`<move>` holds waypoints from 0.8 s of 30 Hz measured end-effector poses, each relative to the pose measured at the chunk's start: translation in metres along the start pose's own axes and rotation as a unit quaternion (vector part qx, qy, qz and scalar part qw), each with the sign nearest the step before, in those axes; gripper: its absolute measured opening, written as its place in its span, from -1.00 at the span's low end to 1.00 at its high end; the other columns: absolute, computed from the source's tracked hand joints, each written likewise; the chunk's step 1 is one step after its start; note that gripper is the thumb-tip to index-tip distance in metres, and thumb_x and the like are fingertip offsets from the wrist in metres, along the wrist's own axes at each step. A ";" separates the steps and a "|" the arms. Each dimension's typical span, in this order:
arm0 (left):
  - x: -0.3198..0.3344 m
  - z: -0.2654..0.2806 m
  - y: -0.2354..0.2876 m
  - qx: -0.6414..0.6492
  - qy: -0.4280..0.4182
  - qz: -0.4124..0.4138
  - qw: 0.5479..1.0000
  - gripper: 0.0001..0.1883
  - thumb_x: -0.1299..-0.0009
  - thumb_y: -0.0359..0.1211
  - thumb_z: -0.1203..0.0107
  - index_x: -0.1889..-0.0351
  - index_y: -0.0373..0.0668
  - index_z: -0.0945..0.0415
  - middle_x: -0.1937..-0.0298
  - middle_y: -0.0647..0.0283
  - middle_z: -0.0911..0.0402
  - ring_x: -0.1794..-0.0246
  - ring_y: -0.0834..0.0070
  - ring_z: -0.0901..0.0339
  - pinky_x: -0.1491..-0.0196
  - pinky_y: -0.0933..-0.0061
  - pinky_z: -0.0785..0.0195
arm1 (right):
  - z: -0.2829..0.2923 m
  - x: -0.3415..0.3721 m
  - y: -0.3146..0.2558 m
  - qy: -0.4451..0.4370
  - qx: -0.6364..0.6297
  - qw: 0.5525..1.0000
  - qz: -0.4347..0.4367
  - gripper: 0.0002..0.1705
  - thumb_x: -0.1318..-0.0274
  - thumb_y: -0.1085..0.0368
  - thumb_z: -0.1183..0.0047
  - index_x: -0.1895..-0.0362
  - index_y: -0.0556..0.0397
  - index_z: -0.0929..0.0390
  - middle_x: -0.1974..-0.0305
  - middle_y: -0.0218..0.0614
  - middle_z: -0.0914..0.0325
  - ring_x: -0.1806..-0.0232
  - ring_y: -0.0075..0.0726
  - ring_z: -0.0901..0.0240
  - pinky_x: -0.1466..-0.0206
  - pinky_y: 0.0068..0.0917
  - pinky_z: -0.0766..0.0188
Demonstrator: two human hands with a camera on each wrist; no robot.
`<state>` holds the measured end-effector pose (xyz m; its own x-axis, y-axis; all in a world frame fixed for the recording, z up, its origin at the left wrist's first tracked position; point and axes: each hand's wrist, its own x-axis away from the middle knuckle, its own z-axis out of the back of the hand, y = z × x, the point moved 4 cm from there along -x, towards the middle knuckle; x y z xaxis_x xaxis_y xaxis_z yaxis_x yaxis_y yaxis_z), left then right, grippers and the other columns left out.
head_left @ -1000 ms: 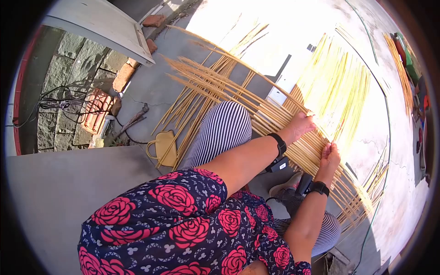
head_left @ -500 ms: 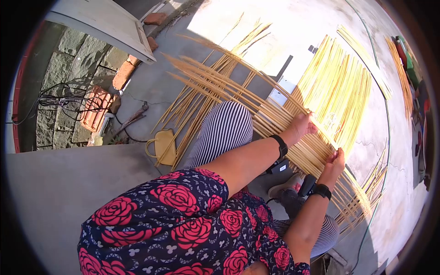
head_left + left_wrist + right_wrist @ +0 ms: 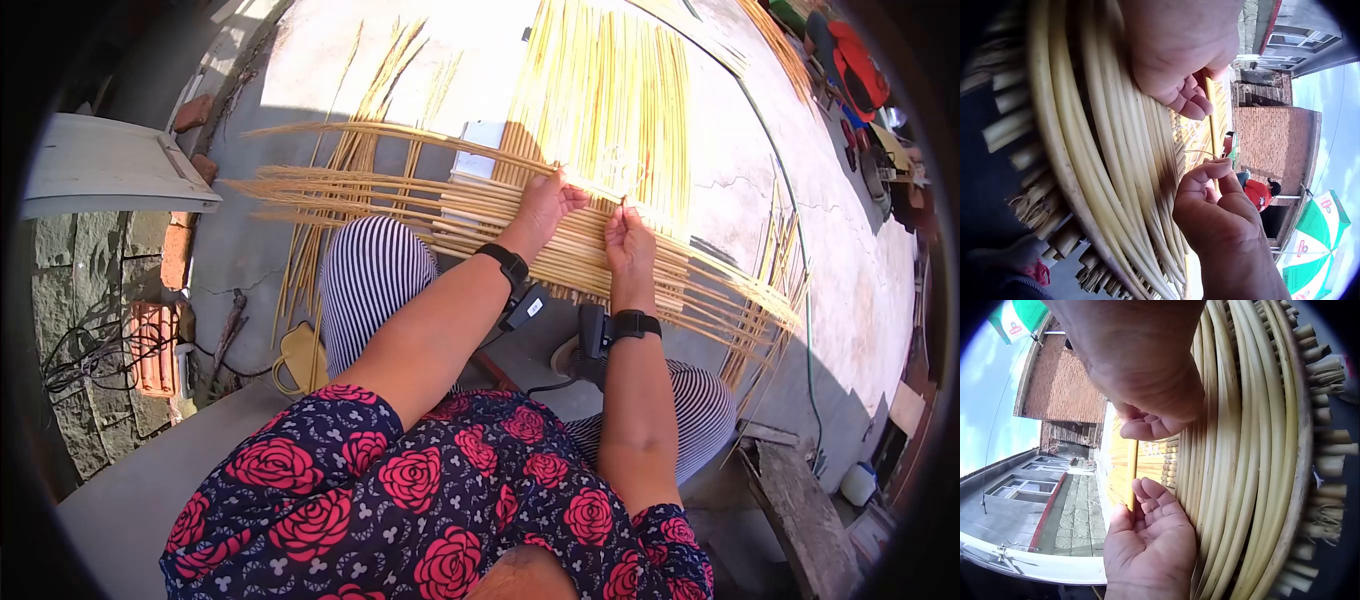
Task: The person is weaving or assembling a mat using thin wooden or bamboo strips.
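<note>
Crossing stalks form a woven mat [image 3: 580, 235] in front of the knees in the head view. At its far edge my left hand [image 3: 540, 210] pinches a long cross stalk [image 3: 450, 143] between thumb and fingers. Close to its right, my right hand [image 3: 630, 245] has thumb and forefinger pinched on the same stalk, other fingers curled. A thin thread [image 3: 1199, 152] stands out by the right hand's fingertips [image 3: 1222, 164] in the left wrist view. In the right wrist view the stalk [image 3: 1132, 475] runs between both hands; the right fingertips' grip is partly hidden.
Long sunlit stalks [image 3: 600, 90] stretch away beyond the mat. Loose stalks lie left [image 3: 365, 110] and right [image 3: 770, 270]. A yellow bag [image 3: 300, 358] lies by the left knee, bricks [image 3: 175, 255] farther left, and a weathered plank [image 3: 805, 515] at lower right.
The head view has turned, so the mat and hands appear farther left and higher. Both hands stay at the outer cross stalk, with the right hand now slightly closer to the left.
</note>
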<state>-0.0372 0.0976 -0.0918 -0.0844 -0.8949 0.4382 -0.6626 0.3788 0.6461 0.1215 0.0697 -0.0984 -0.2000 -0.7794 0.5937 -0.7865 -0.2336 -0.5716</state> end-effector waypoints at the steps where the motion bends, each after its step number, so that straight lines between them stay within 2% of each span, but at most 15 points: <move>1: 0.000 0.000 0.001 -0.004 0.000 0.004 1.000 -0.71 -0.48 -0.23 0.11 0.28 -0.31 -0.40 0.41 0.15 -0.54 0.37 0.38 -0.56 0.18 0.32 -0.53 | -0.006 0.004 0.002 0.010 -0.009 1.000 -0.008 -0.96 -0.17 0.44 0.00 0.32 0.16 -0.44 0.47 -0.31 -0.49 0.51 -0.52 -0.46 0.51 -0.67 -0.48; 6: -0.001 0.002 -0.001 -0.009 0.003 0.019 1.000 -0.71 -0.51 -0.27 0.19 0.26 -0.34 -0.38 0.37 0.10 -0.53 0.34 0.34 -0.56 0.15 0.29 -0.52 | -0.012 0.006 0.007 0.038 -0.027 0.999 -0.007 -0.94 -0.16 0.42 -0.03 0.32 0.14 -0.45 0.47 -0.33 -0.48 0.51 -0.51 -0.46 0.52 -0.68 -0.48; 24: 0.000 0.000 -0.001 -0.043 -0.003 0.036 0.998 -0.73 -0.46 -0.27 0.07 0.32 -0.33 -0.42 0.39 0.11 -0.56 0.37 0.38 -0.57 0.18 0.34 -0.52 | -0.010 0.008 0.003 0.066 -0.039 0.997 -0.023 -0.94 -0.15 0.44 -0.04 0.30 0.18 -0.46 0.46 -0.32 -0.48 0.52 -0.50 -0.43 0.53 -0.71 -0.47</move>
<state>-0.0366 0.0978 -0.0921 -0.1345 -0.8663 0.4812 -0.5883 0.4605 0.6647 0.1116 0.0686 -0.0890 -0.2334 -0.6846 0.6906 -0.8387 -0.2176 -0.4992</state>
